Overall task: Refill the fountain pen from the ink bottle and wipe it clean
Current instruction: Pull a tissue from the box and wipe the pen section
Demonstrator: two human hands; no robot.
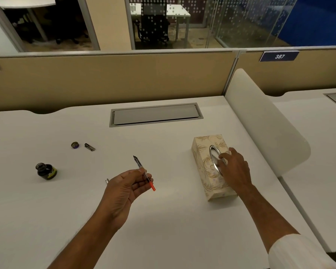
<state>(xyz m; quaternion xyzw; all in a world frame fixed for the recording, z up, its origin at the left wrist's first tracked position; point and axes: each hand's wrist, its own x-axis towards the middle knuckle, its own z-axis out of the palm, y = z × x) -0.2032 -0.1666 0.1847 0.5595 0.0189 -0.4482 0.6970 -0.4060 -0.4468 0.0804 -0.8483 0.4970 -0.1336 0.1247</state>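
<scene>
Grip state: left grip (124, 189) pinches the fountain pen (142, 169) near its orange tail, centre of frame, nib up and away, clear of the desk (163, 220); right grip (235, 167) has fingers curled at the oval slot of the tissue box (206, 164), right of centre; cannot tell if a tissue is caught; pen judged light, stiff, slick, nib fragile; best held by the clear body; ink bottle (46, 171) uncapped at left, level unreadable; its lid (75, 145) and a pen cap (89, 147) lie above it

Silver piece (107, 180) half behind left hand (124, 189)
</scene>
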